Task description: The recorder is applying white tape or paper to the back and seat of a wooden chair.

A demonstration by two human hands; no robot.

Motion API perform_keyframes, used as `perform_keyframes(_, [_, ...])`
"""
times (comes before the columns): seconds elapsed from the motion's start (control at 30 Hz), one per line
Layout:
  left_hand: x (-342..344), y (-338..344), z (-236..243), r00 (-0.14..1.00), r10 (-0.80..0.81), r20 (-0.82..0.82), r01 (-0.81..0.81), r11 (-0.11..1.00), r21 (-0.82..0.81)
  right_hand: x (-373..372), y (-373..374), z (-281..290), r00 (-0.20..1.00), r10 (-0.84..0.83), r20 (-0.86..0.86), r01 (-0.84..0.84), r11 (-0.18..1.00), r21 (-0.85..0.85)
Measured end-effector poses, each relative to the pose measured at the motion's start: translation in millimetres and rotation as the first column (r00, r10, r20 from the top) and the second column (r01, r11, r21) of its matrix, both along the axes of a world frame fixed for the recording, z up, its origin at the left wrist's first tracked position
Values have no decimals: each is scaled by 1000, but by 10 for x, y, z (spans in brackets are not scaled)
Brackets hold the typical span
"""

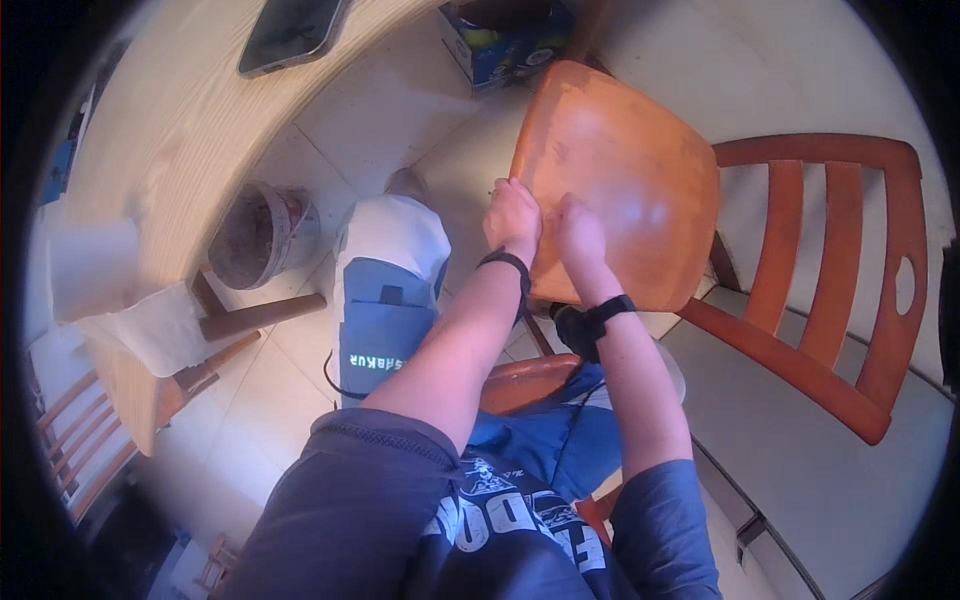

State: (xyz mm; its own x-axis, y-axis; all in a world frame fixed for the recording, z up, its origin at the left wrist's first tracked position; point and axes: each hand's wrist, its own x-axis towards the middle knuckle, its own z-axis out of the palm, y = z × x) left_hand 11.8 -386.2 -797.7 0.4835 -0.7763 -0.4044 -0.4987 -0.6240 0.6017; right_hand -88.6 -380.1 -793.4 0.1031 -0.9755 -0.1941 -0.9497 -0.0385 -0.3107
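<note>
An orange-brown wooden chair [640, 190] stands in front of me, its glossy seat towards me and its slatted backrest [815, 260] out to the right. My left hand [512, 215] is closed at the left edge of the seat, fingers curled against the rim. Over the seat near that edge, my right hand [580, 235] is closed and slightly blurred by motion. Whatever lies inside its fingers, if anything, is hidden. Darker, dull patches mark the seat's far part. Both wrists wear dark bands.
To the left curves a light wooden table [190, 120] with a phone [292, 35] on it. Below its edge stands a bucket [265, 235]. A blue printed carton [505, 45] sits on the tiled floor beyond the chair. Another slatted chair [85, 445] is at the far left.
</note>
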Motion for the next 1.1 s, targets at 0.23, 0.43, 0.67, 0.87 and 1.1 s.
perform_keyframes(0.23, [-15,-37,-27,1000,12,-5,-12,1000,-4,-20,-252,-132,998,-59,-27,60,998,33])
perform_keyframes(0.43, [-80,-42,-66,1000,21,21,-22,999,40,-107,-854,-300,991,2,130,22,983,-183])
perform_keyframes(0.67, [-89,-38,-91,999,14,30,-16,998,57,-50,-1497,-320,979,70,191,-25,973,-231])
perform_keyframes(0.87, [-61,-18,-68,999,12,40,-13,1000,6,22,-1474,-63,893,-25,449,120,975,-185])
perform_keyframes(1.1, [-16,6,-36,1000,1,20,-1,1000,23,-17,-749,-3,998,13,66,-4,992,-129])
